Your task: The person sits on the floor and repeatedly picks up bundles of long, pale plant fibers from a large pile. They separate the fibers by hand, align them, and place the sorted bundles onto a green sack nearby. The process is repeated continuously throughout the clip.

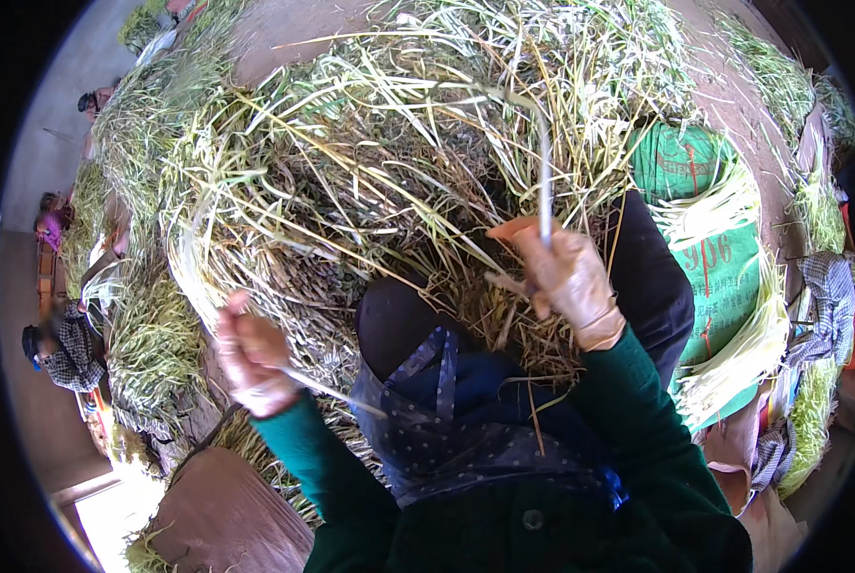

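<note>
My left hand [254, 358], in a thin translucent glove, is closed around a pale plant stalk [334, 392]. The stalk's lower end sticks out over my apron [463, 444], while blurred pale leaves bend up beyond my fingers. My right hand [567, 279], gloved too, grips another whitish stalk [544, 172]. That one stands up from my fist and arches over to the left near its top. A dry brownish scrap [506, 283] shows by my right fingers; whether they hold it I cannot tell. Beyond both hands lies a large heap of green and yellowing long-leaved plants [370, 165].
At my right, a green woven sack [728, 279] bearing writing carries bundles of pale shoots [739, 369]. A brown covering [227, 508] lies at lower left. More plant heaps [155, 344] line the left, where a person in a checked garment [73, 358] sits. A checked cloth [825, 308] is far right.
</note>
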### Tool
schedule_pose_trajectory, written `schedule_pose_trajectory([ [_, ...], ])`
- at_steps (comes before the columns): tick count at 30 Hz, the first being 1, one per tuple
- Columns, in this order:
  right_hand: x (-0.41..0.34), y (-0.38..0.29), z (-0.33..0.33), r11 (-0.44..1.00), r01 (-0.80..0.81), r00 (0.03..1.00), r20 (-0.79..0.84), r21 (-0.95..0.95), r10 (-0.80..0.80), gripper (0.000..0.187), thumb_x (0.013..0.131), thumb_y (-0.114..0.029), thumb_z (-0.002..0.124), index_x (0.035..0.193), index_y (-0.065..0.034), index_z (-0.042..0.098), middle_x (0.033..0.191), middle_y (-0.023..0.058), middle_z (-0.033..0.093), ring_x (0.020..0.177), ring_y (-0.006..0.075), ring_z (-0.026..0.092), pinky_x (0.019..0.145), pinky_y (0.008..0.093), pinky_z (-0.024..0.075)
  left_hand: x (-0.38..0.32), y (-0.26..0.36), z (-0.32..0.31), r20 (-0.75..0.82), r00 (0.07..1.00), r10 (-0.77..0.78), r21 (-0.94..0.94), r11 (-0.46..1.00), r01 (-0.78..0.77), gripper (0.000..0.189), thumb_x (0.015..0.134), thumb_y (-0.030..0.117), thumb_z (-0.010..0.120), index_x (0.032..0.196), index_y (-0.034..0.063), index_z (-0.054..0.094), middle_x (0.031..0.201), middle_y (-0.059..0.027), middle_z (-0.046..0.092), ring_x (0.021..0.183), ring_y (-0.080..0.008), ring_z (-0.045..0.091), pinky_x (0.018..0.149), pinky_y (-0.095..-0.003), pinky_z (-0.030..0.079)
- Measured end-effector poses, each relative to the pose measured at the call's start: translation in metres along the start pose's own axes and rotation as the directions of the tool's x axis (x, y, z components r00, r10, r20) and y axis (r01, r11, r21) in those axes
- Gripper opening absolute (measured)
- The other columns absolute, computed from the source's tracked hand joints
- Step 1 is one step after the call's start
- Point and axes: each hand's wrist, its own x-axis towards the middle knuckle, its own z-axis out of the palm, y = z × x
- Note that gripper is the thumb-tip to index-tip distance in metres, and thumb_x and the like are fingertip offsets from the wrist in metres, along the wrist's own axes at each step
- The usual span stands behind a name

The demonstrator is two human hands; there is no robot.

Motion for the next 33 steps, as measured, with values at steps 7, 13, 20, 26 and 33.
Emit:
schedule_pose_trajectory([
  [7, -0.016, 0.050, 0.057, 0.207, 0.587, 0.785, 0.488, -0.783, -0.382, 0.017, 0.091, -0.025, 0.056, 0.087, -0.0089, 0.057, 0.060, 0.0088, 0.056, 0.056, 0.0285, 0.060, 0.049, 0.0386, 0.0469, -0.016, -0.095, 0.102, 0.065, 0.951, -0.302, 0.551, 0.806, 0.218, 0.041, 0.091, 0.036, 0.059, 0.105, -0.0019, 0.064, 0.057, -0.0022, 0.058, 0.047, -0.0094, 0.051, 0.046, -0.0217, 0.043],
  [13, -0.025, 0.068, 0.010, 0.530, 0.562, 0.826, 0.462, -0.635, -0.323, 0.013, 0.093, -0.020, 0.053, 0.096, -0.0093, 0.060, 0.060, 0.0098, 0.054, 0.051, 0.0270, 0.057, 0.048, 0.0367, 0.0462, 0.033, -0.079, 0.066, 0.487, 0.855, -0.178, -0.449, 0.789, 0.420, 0.026, 0.093, 0.028, 0.056, 0.102, 0.0040, 0.059, 0.063, -0.0013, 0.063, 0.052, -0.0081, 0.057, 0.044, -0.0214, 0.047],
  [20, -0.038, 0.071, -0.037, 0.464, 0.378, 0.917, 0.394, -0.801, -0.067, 0.024, 0.091, -0.017, 0.056, 0.114, -0.0150, 0.064, 0.078, 0.0077, 0.065, 0.068, 0.0136, 0.065, 0.058, 0.0302, 0.0519, 0.080, 0.068, 0.004, 0.333, 0.916, 0.224, -0.664, 0.745, 0.059, 0.042, 0.096, 0.017, 0.049, 0.136, 0.0060, 0.042, 0.056, 0.0031, 0.055, 0.037, -0.0039, 0.038, 0.033, -0.0213, 0.035],
  [26, 0.072, 0.024, -0.014, 0.637, 0.276, 0.956, 0.138, -0.719, -0.259, 0.031, 0.087, -0.015, 0.063, 0.117, -0.0063, 0.061, 0.084, 0.0072, 0.068, 0.065, 0.0120, 0.063, 0.052, 0.0228, 0.0511, 0.049, -0.040, 0.026, 0.280, 0.958, -0.066, -0.563, 0.797, 0.219, 0.049, 0.097, 0.027, 0.050, 0.135, 0.0000, 0.038, 0.052, 0.0053, 0.052, 0.036, -0.0046, 0.042, 0.029, -0.0206, 0.033],
  [33, 0.175, 0.016, 0.040, 0.840, -0.101, 0.990, -0.134, -0.534, 0.034, 0.031, 0.092, -0.025, 0.057, 0.116, -0.0059, 0.060, 0.078, 0.0063, 0.065, 0.050, 0.0115, 0.058, 0.048, 0.0261, 0.0502, 0.035, -0.097, 0.068, 0.427, 0.899, -0.099, -0.452, 0.837, 0.307, 0.037, 0.101, 0.029, 0.040, 0.117, -0.0029, 0.052, 0.044, 0.0029, 0.036, 0.031, -0.0078, 0.030, 0.031, -0.0247, 0.026],
])
